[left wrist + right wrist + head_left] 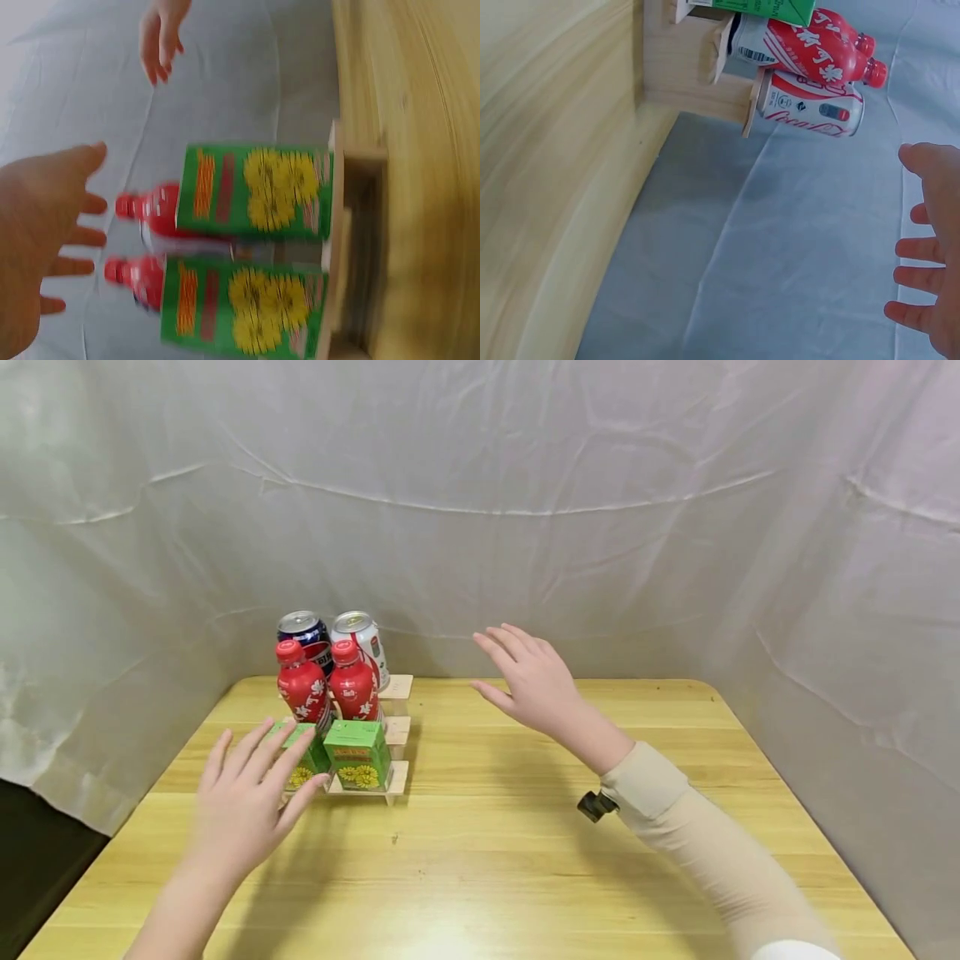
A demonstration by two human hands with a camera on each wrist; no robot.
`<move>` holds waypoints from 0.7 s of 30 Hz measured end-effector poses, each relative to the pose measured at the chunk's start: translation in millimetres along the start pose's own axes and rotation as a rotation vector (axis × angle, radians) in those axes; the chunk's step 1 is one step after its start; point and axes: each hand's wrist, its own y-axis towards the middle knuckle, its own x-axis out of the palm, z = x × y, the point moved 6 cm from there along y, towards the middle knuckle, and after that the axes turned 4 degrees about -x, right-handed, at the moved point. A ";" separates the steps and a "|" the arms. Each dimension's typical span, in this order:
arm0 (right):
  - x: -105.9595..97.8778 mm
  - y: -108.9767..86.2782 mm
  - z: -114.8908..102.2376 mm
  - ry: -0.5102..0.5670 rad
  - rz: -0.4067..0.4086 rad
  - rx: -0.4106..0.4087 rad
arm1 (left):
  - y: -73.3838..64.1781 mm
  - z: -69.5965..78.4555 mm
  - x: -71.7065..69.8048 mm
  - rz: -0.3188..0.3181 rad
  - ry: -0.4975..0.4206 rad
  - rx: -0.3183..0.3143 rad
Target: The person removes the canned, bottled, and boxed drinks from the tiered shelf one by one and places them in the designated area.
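A small wooden tiered stand (400,732) on the table carries drinks on three steps. Two green cartons with yellow flowers stand on the lowest step; the right carton (357,757) shows fully, while the left carton (244,309) is partly covered by my fingers in the head view. Behind them are two red bottles (354,687). At the top stand a dark blue can (303,631) and a white and red Coca-Cola can (810,105). My left hand (251,793), fingers spread, hovers before the left carton. My right hand (542,683) is raised right of the stand, fingers extended, holding nothing.
The wooden table (510,852) runs under both arms. Grey fabric (525,543) hangs behind it and along both sides. A small black piece (597,806) sits at the right sleeve's cuff. A dark area (41,852) lies beyond the left table edge.
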 end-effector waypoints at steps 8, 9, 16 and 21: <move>11.3 28.8 -12.9 0.033 -0.001 -0.015 | -22.1 -32.5 -11.6 0.280 -0.015 0.067; 12.4 32.6 -14.4 0.040 -0.004 -0.014 | -24.4 -36.5 -11.5 0.301 -0.012 0.065; 22.1 57.4 -20.4 0.110 -0.029 0.022 | -37.6 -61.6 -1.7 0.288 0.006 0.017; 35.3 74.1 -25.9 0.131 -0.064 0.021 | -47.0 -77.7 12.2 0.198 -0.021 -0.046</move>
